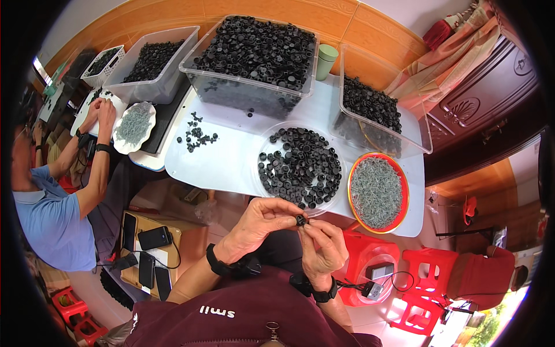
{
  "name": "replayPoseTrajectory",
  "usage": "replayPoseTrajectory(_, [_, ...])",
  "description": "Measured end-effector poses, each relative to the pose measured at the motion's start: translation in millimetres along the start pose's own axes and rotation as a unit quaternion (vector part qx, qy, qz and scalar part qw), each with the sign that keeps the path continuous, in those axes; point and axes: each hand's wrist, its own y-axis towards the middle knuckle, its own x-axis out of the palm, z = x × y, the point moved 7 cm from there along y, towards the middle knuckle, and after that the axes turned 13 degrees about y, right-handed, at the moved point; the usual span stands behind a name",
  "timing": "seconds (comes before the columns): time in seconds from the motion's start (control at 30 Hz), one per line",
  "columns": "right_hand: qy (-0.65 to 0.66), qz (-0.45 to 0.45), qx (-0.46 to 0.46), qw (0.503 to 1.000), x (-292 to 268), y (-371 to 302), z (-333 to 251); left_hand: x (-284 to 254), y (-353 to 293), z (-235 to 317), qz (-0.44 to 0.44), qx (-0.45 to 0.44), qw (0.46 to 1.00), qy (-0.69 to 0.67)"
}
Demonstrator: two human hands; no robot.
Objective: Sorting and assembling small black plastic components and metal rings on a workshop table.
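Both my hands meet just in front of the table's near edge. My left hand (258, 224) pinches a small round black plastic part (300, 220) between thumb and fingertips. The fingers of my right hand (324, 253) close on the same part from the other side. Whether a screw sits in it is too small to tell. Just beyond them lies a clear round tray (341, 173) with many loose black caps (303, 165). To its right stands a red-rimmed bowl (407, 194) full of thin grey screws (376, 192).
A small pile of black parts (198, 136) lies on the white table (231, 168). Large clear bins (243, 95) of black parts stand at the back, beside a green cup (326, 61). At left, a co-worker in a blue shirt (55, 220) works near a white screw dish (119, 144). Red stools (430, 266) stand at right.
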Motion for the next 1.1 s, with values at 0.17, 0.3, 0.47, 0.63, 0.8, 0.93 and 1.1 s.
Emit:
replayPoseTrajectory(0.17, [-0.006,-0.005,-0.009,1.0,1,0,-2,0,-2,3,0.002,0.013,1.0,0.014])
replayPoseTrajectory(0.3, [-0.016,-0.015,-0.023,0.999,2,0,-5,1,-2,5,0.007,0.018,1.0,0.017])
replayPoseTrajectory(0.47, [-0.031,-0.029,-0.045,0.998,3,-1,-8,2,-3,5,0.014,0.016,1.0,0.008])
replayPoseTrajectory(0.63, [-0.036,-0.035,-0.059,0.997,4,-2,-10,1,-4,4,0.019,0.017,1.0,0.018])
replayPoseTrajectory(0.8, [-0.047,-0.046,-0.08,0.995,5,-3,-13,2,-6,5,0.019,0.028,0.999,0.03])
replayPoseTrajectory(0.93, [-0.042,-0.053,-0.067,0.995,5,-2,-13,3,-8,6,0.026,0.026,0.999,0.034])
replayPoseTrajectory(1.1, [-0.037,-0.046,-0.033,0.998,4,-2,-11,4,-7,18,0.027,0.086,0.986,0.141])
